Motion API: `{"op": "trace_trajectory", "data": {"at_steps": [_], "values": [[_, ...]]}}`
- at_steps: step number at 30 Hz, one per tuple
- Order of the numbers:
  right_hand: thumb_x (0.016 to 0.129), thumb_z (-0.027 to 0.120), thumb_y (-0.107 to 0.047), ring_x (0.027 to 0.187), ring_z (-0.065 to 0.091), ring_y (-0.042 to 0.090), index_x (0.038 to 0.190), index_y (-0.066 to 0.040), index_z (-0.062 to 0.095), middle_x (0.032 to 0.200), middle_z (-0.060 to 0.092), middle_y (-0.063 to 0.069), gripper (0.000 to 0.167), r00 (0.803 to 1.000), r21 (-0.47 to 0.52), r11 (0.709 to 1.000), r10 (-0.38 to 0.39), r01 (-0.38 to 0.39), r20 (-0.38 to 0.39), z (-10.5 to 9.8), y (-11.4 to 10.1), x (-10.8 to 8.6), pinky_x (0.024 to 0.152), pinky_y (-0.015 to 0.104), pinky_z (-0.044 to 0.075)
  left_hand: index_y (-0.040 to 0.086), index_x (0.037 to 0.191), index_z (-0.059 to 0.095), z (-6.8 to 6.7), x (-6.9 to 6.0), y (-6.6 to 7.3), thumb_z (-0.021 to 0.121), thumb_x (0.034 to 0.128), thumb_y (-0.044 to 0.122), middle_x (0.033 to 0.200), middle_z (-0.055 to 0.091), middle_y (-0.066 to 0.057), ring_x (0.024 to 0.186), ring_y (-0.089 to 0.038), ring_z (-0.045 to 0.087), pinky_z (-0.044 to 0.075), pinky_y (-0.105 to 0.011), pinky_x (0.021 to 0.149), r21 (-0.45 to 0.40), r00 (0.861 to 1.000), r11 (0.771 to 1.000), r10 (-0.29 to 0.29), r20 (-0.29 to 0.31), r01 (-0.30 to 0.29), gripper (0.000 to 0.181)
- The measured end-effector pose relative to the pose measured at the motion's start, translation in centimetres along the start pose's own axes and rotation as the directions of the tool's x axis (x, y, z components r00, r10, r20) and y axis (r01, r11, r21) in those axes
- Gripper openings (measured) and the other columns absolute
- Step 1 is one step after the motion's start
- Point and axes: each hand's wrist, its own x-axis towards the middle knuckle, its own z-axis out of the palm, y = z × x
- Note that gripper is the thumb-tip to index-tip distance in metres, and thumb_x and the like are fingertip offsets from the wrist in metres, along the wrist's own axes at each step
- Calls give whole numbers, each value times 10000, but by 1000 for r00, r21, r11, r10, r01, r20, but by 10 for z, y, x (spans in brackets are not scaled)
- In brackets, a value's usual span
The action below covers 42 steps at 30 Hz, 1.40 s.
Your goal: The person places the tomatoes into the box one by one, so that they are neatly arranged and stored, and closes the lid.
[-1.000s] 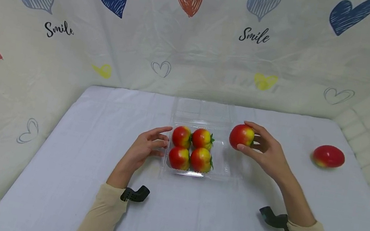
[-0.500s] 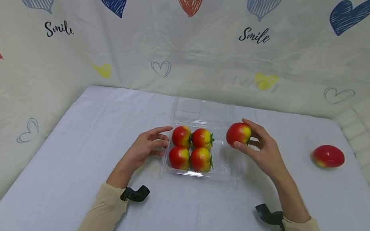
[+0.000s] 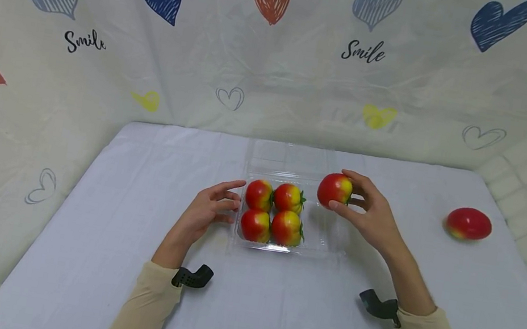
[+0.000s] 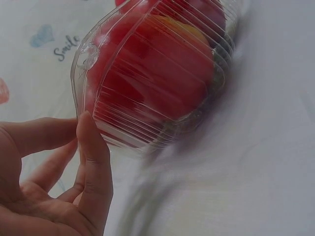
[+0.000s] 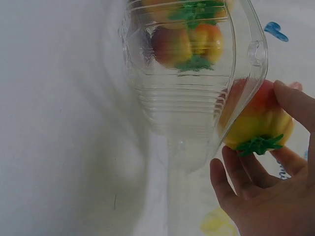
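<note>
My right hand [image 3: 375,218] grips a red and yellow tomato [image 3: 333,191] with a green calyx between thumb and fingers. It hangs over the right side of a clear plastic box [image 3: 318,237]. In the right wrist view the box rim partly covers the held tomato [image 5: 261,113]. Inside the box, several like tomatoes [image 3: 255,225] sit in two rows toward the left. At the box's left edge, my left hand [image 3: 201,209] has its fingers spread, and in the left wrist view fingertips [image 4: 87,125] touch the rim.
The box's clear lid [image 3: 290,160] lies folded back behind it. A red oval fruit [image 3: 468,223], greenish-yellow underneath, lies at the table's right. A white cloth [image 3: 240,310] covers the table, and a curtain with printed hearts [image 3: 270,0] hangs at the back.
My right hand has moved a little left with the tomato, from beside the box to over its right edge. The left hand and the tomatoes in the box have stayed put.
</note>
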Motion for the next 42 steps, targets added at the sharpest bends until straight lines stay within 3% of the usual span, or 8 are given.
{"op": "trace_trajectory", "data": {"at_steps": [4, 7, 10, 11, 29, 42], "values": [[899, 817, -236, 1278, 572, 313, 1551, -187, 463, 1502, 542, 144, 743, 1000, -27, 1000, 4, -4, -1, 1, 1, 1, 965, 111, 494, 229, 1446, 615, 0, 0, 0, 626, 1012, 120, 1091, 643, -33, 966, -188, 599, 616, -247, 735, -2, 1000, 1000, 0, 0, 0, 448], [897, 820, -248, 1281, 577, 321, 1548, -170, 470, 1491, 538, 137, 743, 1000, -47, 999, 14, -13, 10, 3, 1, 2, 1045, 342, 566, 230, 1447, 616, 0, 0, 0, 630, 1010, 121, 1093, 643, -30, 976, -184, 601, 617, -245, 734, -2, 1000, 1000, 0, -1, 0, 451], [895, 820, -264, 1292, 569, 320, 1541, -170, 480, 1467, 549, 124, 737, 1000, -59, 998, 20, -19, 21, 5, 2, 3, 1081, 592, 527, 236, 1446, 617, 0, 0, 0, 635, 1008, 126, 1098, 643, -25, 992, -175, 603, 618, -244, 736, -1, 1000, 1000, -1, -3, 1, 452], [894, 821, -266, 1295, 565, 321, 1536, -170, 487, 1459, 556, 121, 730, 1000, -55, 998, 20, -19, 23, 6, 2, 3, 1085, 620, 512, 235, 1445, 618, 0, 0, 0, 636, 1008, 125, 1098, 643, -27, 984, -179, 603, 618, -244, 735, -1, 1000, 1000, -1, -4, 1, 451], [884, 829, -237, 1344, 533, 366, 1513, -147, 524, 1439, 554, 129, 704, 997, -117, 993, 10, -1, 72, 17, 5, 7, 1154, 647, 436, 240, 1439, 621, -1, 1, -2, 641, 1008, 130, 1081, 645, -27, 939, -192, 599, 616, -250, 731, -1, 1000, 1000, 0, 0, 0, 446], [856, 858, -239, 1363, 528, 371, 1508, -164, 528, 1465, 561, 123, 735, 995, -136, 991, -5, 19, 101, 21, 6, 8, 1093, 633, 497, 253, 1438, 622, 0, 1, -3, 649, 1008, 143, 1115, 641, -32, 1015, -178, 607, 620, -251, 751, 3, 1000, 1000, -5, -4, 5, 445]]}}
